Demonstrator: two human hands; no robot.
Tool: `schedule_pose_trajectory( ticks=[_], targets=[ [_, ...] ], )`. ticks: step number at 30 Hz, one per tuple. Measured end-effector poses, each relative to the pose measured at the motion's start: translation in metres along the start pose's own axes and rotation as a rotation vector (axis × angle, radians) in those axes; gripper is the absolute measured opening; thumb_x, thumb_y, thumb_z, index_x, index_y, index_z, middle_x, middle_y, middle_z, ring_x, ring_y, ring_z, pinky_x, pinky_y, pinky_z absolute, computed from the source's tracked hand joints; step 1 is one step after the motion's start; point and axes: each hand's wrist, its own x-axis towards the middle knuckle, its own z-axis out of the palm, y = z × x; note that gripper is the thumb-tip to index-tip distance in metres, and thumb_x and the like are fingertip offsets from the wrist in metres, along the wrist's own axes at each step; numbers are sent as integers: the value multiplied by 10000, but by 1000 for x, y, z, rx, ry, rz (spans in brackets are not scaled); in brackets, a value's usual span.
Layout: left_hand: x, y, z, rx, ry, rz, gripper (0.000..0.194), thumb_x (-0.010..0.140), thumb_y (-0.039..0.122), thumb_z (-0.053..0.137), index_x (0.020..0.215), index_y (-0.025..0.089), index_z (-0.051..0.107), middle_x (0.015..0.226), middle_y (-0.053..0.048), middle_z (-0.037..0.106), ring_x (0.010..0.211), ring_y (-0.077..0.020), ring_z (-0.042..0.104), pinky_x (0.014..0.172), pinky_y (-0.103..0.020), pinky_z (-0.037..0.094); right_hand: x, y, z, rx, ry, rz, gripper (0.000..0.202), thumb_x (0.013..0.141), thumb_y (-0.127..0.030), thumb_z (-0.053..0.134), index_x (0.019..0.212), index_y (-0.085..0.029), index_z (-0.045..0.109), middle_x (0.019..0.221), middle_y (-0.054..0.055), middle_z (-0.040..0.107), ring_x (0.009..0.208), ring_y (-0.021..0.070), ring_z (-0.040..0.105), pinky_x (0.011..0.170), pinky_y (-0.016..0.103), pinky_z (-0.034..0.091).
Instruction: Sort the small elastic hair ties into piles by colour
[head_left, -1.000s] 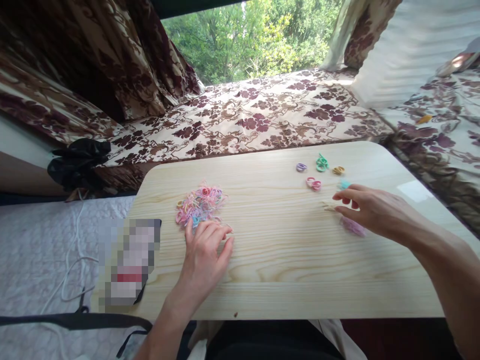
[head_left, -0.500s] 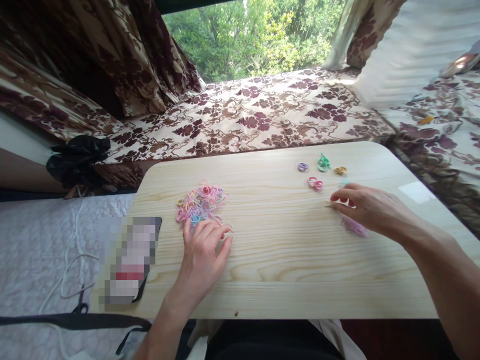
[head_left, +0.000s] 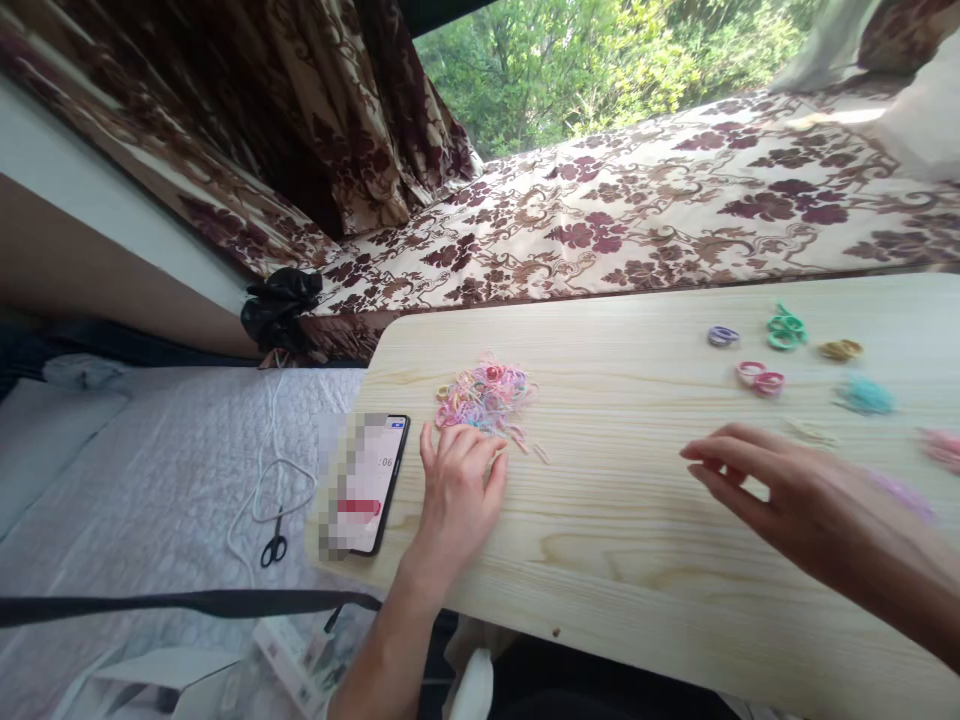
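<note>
A mixed pile (head_left: 487, 392) of thin pastel strands, with a few small elastic hair ties and a red bead-like piece among them, lies on the table. My left hand (head_left: 461, 480) rests at its near edge, fingers spread and fingertips touching the strands. To the right, my right hand (head_left: 757, 480) hovers over the table, thumb and fingers slightly apart with nothing visible between them. Just beyond it lies a small heap of cream strands (head_left: 814, 432). A turquoise heap (head_left: 866, 395), a lilac heap (head_left: 904, 495) and a pink heap (head_left: 943, 447) lie about it.
Farther back sit purple hair ties (head_left: 723, 336), green ones (head_left: 786, 328), mustard ones (head_left: 841, 349) and pink ones (head_left: 760, 378). A phone (head_left: 379, 485) lies at the table's left edge. Black scissors (head_left: 274, 545) rest on the quilted bedding beside it.
My right hand has left the cream strands and come back toward me and leftward over the table. The left hand stays by the pile. The view has turned to the left.
</note>
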Motion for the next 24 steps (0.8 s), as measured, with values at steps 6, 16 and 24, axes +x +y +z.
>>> schedule_pose_trajectory(
  ticks=[6, 16, 24],
  targets=[
    [-4, 2, 3, -10, 3, 40, 196, 936, 180, 532, 977, 259, 708, 982, -27, 665, 1059, -218, 554, 1160, -576, 221, 24, -49, 40, 106, -118, -154, 275, 958, -225, 414, 932, -219, 688, 853, 56, 665, 707, 155, 632, 626, 266, 462],
    [-6, -1, 7, 107, 9, 88, 322, 952, 173, 495, 1205, 279, 664, 1208, -96, 595, 1319, -310, 420, 1143, -660, 227, 44, -81, 55, -42, -254, -171, 298, 959, -153, 425, 1065, -232, 692, 812, 33, 622, 709, 163, 571, 647, 276, 358],
    [-17, 6, 6, 92, -58, 202, 314, 938, 165, 517, 1171, 301, 678, 1301, -86, 575, 1393, -318, 364, 1159, -673, 214, 36, -65, 48, -61, -192, -155, 260, 931, -151, 456, 985, -234, 697, 802, 30, 618, 702, 157, 566, 637, 269, 361]
  ],
)
